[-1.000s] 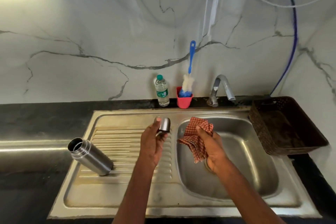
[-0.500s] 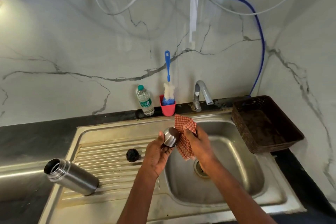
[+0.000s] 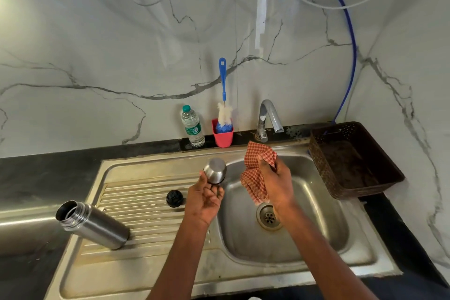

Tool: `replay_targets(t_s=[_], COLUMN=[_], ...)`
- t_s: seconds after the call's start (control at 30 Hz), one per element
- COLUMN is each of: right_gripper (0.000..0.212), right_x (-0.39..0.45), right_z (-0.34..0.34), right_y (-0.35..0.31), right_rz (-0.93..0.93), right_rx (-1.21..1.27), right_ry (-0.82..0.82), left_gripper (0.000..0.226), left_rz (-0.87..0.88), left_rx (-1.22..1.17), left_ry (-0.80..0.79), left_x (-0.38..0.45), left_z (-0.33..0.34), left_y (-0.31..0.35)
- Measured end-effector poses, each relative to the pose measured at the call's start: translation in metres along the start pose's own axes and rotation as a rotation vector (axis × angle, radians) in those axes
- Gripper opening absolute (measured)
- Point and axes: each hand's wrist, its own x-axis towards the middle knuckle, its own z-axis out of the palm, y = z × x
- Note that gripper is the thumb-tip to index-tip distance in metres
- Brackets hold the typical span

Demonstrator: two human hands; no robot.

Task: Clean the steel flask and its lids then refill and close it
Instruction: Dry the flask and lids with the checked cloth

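Head view looked down on the steel sink (image 3: pixel 151 273), which filled the lower half of the frame. At centre, my left hand (image 3: pixel 204 198) pinched the steel cup lid (image 3: pixel 214 170) between thumb and fingertips, holding it up over the edge between drainboard and basin, its closed rounded end turned toward the camera. Just to the right of it, apart from the lid, my right hand (image 3: pixel 276 184) was clenched round the red checked cloth (image 3: pixel 255 173), which bunched above my fingers and hung down below them over the basin. The drain (image 3: pixel 269 217) showed under that wrist.

The steel flask (image 3: pixel 93 224) lay on its side at lower left, uncapped, its open mouth pointing toward the upper left and resting across the sink's left rim, its base on the ribbed drainboard. The black inner lid (image 3: pixel 174 198) sat on the drainboard, just left of my left hand and well apart from the flask.

Along the back of the dark desk (image 3: pixel 48 170), against the marble wall, stood a plastic water bottle (image 3: pixel 192 126), then a red cup (image 3: pixel 222 136) holding a blue-handled bottle brush (image 3: pixel 223 95), then the tap (image 3: pixel 266 118). A brown basket (image 3: pixel 353 161) sat at the right of the sink.
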Motion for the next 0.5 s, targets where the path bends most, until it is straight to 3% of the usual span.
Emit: replay_targets(t_s=[0.13,0.27,0.43,0.5], right_gripper=[0.022,0.020,0.034,0.047], right_x=[0.001,0.001,-0.002,0.002], right_z=[-0.002,-0.002,-0.010,-0.012], right_y=[0.000,0.000,0.009,0.021], right_rz=[-0.004,-0.050,-0.325,-0.469], right_rx=[0.000,-0.063,-0.528,-0.662], right_ry=[-0.007,-0.021,-0.020,-0.129], left_gripper=[0.020,0.026,0.073,0.085], left_rz=[-0.051,-0.029,0.058,0.087], left_rx=[-0.030,0.182,0.413,0.506], left_ry=[-0.060,-0.052,-0.024,-0.059], left_x=[0.001,0.004,0.012,0.007], left_z=[0.010,0.018,0.014,0.018], left_y=[0.004,-0.004,-0.005,-0.005])
